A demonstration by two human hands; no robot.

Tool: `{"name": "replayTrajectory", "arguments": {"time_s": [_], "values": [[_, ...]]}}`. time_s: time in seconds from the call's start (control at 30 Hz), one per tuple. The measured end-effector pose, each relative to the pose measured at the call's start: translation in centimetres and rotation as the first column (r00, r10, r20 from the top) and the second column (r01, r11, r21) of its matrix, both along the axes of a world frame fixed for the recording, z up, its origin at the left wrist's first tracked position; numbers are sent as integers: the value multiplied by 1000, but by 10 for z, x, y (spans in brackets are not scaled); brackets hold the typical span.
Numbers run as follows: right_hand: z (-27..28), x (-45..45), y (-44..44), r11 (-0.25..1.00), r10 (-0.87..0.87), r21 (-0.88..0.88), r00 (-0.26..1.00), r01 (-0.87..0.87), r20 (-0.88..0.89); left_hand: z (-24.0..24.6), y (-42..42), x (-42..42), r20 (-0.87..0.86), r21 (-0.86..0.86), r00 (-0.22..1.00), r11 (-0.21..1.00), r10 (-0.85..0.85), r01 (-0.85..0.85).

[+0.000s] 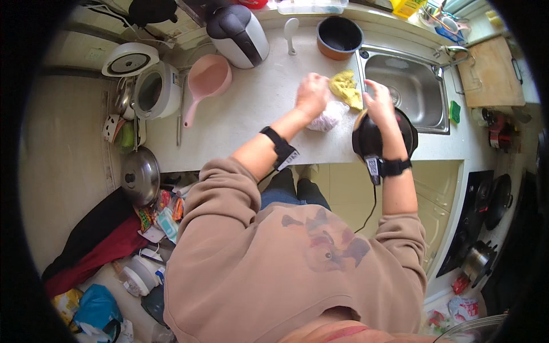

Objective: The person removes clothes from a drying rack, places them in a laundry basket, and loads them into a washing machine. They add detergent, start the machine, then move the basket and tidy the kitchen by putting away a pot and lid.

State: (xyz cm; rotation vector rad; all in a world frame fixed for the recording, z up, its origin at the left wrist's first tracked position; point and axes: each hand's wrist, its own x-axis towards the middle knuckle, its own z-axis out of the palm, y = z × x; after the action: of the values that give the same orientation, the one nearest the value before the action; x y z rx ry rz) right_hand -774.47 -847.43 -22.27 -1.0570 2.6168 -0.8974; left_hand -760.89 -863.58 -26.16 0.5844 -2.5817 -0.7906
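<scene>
My left hand [313, 95] has its fingers curled, close to a knotted-looking thin plastic bag [329, 116] on the white counter; whether it grips the bag I cannot tell. My right hand [379, 103] is over the near left corner of the sink, its thumb and forefinger apart and nothing seen between them. Below that hand a dark round pot or lid [369, 139] sits at the counter's front edge, partly hidden by my forearm. A crumpled yellow cloth [345, 89] lies between the hands, beside the sink rim.
Behind stand a dark-lined round pot [339, 38], a white spoon [291, 35] and a white and black appliance [238, 36]. A pink ladle-like pan [210, 76] and an open rice cooker [158, 91] are at left. The steel sink [414, 83] and a green sponge [455, 112] are at right.
</scene>
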Motion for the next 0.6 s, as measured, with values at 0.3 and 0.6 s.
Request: {"name": "replayTrajectory", "arguments": {"time_s": [0.3, 0.6], "values": [[-147, -28, -129, 661, -505, 743, 793, 101, 341, -47, -131, -50, -27, 354, 905, 851, 425, -389], [-125, 0, -225, 879, 109, 428, 963, -210, 248, -45, -100, 29, -297, 317, 927, 939, 230, -131]]}}
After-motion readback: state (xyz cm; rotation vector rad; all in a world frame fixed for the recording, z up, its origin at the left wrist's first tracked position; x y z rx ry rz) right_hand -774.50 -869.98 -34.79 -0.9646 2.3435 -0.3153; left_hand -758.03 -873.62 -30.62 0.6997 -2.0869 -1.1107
